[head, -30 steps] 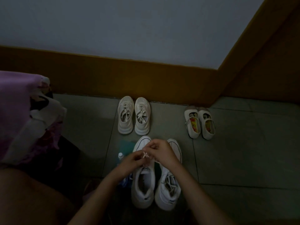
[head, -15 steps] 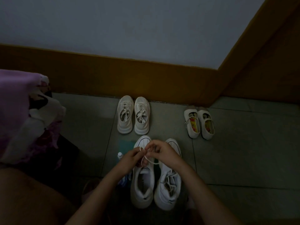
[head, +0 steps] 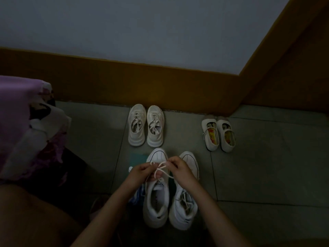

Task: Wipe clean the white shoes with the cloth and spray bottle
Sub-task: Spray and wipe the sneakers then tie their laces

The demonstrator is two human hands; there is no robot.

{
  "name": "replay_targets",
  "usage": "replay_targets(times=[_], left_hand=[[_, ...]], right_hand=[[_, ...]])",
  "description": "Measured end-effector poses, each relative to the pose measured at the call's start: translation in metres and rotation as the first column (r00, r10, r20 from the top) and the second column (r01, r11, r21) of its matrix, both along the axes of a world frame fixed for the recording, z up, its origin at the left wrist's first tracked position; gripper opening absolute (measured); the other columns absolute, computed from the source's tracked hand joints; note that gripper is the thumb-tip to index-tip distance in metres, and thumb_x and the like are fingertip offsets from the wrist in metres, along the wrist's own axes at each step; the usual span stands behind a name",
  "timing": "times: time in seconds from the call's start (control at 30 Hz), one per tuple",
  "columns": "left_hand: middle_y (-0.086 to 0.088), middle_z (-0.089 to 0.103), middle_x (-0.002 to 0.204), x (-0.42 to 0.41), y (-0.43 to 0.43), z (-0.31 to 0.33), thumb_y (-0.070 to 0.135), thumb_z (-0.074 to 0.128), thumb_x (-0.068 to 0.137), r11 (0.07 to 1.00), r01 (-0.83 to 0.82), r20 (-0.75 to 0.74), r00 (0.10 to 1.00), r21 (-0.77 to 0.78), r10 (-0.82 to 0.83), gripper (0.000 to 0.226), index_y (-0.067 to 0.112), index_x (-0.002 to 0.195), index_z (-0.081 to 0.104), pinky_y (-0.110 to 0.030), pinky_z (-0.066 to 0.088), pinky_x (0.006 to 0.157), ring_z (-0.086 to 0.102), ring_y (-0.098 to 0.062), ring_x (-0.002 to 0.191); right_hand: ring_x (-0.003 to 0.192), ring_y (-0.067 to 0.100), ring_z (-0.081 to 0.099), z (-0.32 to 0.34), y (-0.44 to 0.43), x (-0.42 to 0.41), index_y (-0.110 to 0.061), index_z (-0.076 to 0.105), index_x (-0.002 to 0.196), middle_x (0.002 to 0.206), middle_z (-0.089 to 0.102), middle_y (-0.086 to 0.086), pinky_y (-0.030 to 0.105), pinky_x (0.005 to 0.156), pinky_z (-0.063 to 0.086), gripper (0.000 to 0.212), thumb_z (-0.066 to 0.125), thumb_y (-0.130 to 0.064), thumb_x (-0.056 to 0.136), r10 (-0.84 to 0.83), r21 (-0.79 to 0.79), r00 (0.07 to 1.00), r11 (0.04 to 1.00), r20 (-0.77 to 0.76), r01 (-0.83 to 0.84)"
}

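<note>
1 pair white sneakers (head: 155, 207) on floor tiles (head: 267, 166), toes to wall | left hand (head: 140, 172) and right hand (head: 179, 168) each pinch lace (head: 160, 168) above left-side sneaker | teal cloth (head: 138, 158), spray bottle (head: 137, 195) just left, partly hidden | beige sneakers (head: 146, 125), strap shoes (head: 218, 134) behind

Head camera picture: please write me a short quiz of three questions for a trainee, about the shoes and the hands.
1. True or false: the left hand and the right hand both pinch the lace of the near sneaker with the printed tongue.
2. How many pairs of shoes stand on the floor? A) two B) three C) four
3. Fill in: the strap shoes stand to the picture's ___ of the beige sneakers.
Key: 1 true; 2 B; 3 right.
</note>
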State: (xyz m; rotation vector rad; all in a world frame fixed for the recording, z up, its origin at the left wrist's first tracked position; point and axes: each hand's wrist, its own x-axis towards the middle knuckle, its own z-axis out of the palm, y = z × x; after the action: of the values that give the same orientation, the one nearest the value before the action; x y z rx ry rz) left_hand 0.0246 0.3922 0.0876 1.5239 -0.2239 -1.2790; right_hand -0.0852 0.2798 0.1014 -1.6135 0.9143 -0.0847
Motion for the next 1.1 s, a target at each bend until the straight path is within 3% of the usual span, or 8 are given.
replay_targets(times=[0.2,0.33,0.5,0.63,0.8,0.93,1.03,1.1], left_hand=[[-0.022,0.069,0.099,0.001,-0.003,0.002,0.023,0.055,0.091,1.0,0.02,-0.032,0.999,0.003,-0.02,0.028,0.0,0.102,0.068,-0.037,0.05,0.088,0.065,-0.027,0.089],[-0.018,0.069,0.1,0.002,-0.001,0.004,0.019,0.052,0.092,1.0,-0.003,-0.122,0.993,-0.03,0.0,0.026,0.004,0.107,0.067,-0.026,0.053,0.078,0.065,-0.024,0.091],[-0.016,0.069,0.097,0.001,0.001,0.009,0.014,0.047,0.094,0.997,0.0,-0.219,0.976,-0.077,-0.017,0.026,0.003,0.112,0.063,-0.021,0.056,0.07,0.068,-0.016,0.08],[-0.017,0.07,0.104,0.002,0.001,0.009,0.014,0.058,0.087,0.999,0.009,-0.204,0.979,-0.034,-0.016,0.023,0.006,0.107,0.067,-0.023,0.057,0.075,0.068,-0.019,0.088],[-0.013,0.072,0.087,-0.001,0.0,0.01,0.005,0.064,0.081,0.998,-0.058,-0.172,0.983,0.009,0.059,0.016,0.002,0.097,0.068,-0.02,0.056,0.062,0.07,-0.015,0.071],[-0.008,0.073,0.075,-0.002,0.0,0.007,-0.001,0.063,0.082,0.993,-0.108,-0.081,0.991,0.038,0.11,0.01,0.005,0.086,0.07,-0.019,0.056,0.059,0.068,-0.013,0.064],[0.005,0.072,0.064,0.0,0.0,0.005,-0.007,0.063,0.079,0.998,-0.029,0.121,0.992,0.046,0.024,0.02,0.011,0.076,0.07,-0.013,0.051,0.058,0.065,-0.005,0.061],[0.01,0.07,0.059,0.0,0.0,0.007,-0.01,0.063,0.079,0.999,0.038,0.234,0.971,0.027,-0.043,0.021,0.011,0.075,0.069,-0.011,0.049,0.06,0.063,0.001,0.058]], right_hand=[[0.062,0.012,0.056,0.017,0.017,0.002,-0.027,0.045,0.08,0.07,0.059,0.001,0.03,0.062,0.047,0.021,0.045,-0.014,0.097,-0.029,-0.043,0.994,0.999,0.105,0.034],[0.072,0.013,0.059,0.018,0.023,-0.003,-0.027,0.047,0.081,0.076,0.06,-0.002,0.035,0.071,0.05,0.019,0.046,-0.015,0.096,0.063,-0.16,0.995,0.986,0.074,-0.051],[0.089,0.009,0.057,0.005,0.029,-0.015,-0.026,0.049,0.085,0.096,0.057,-0.005,0.032,0.081,0.05,0.01,0.047,-0.022,0.095,0.146,-0.284,0.988,0.95,0.045,-0.127],[0.088,0.005,0.055,-0.006,0.033,-0.022,-0.032,0.049,0.084,0.096,0.054,-0.009,0.031,0.083,0.048,0.016,0.046,-0.021,0.095,0.159,-0.324,0.987,0.936,0.035,-0.14],[0.087,0.003,0.056,-0.013,0.031,-0.023,-0.025,0.054,0.083,0.093,0.057,-0.008,0.023,0.081,0.047,0.009,0.054,-0.021,0.091,0.136,-0.245,0.99,0.962,0.036,-0.123],[0.087,0.002,0.059,-0.016,0.026,-0.023,-0.025,0.059,0.086,0.094,0.062,-0.005,0.02,0.077,0.047,0.016,0.06,-0.009,0.088,-0.025,-0.081,0.997,0.996,0.071,0.031],[0.084,-0.007,0.06,-0.017,0.023,-0.017,-0.007,0.062,0.107,0.094,0.06,-0.011,0.013,0.077,0.047,0.019,0.055,-0.001,0.09,-0.056,-0.002,0.995,0.998,0.086,0.057],[0.08,-0.007,0.058,-0.02,0.021,-0.012,0.0,0.063,0.109,0.09,0.057,-0.016,0.009,0.076,0.045,0.022,0.053,0.003,0.089,-0.026,-0.02,0.998,0.999,0.065,0.027]])
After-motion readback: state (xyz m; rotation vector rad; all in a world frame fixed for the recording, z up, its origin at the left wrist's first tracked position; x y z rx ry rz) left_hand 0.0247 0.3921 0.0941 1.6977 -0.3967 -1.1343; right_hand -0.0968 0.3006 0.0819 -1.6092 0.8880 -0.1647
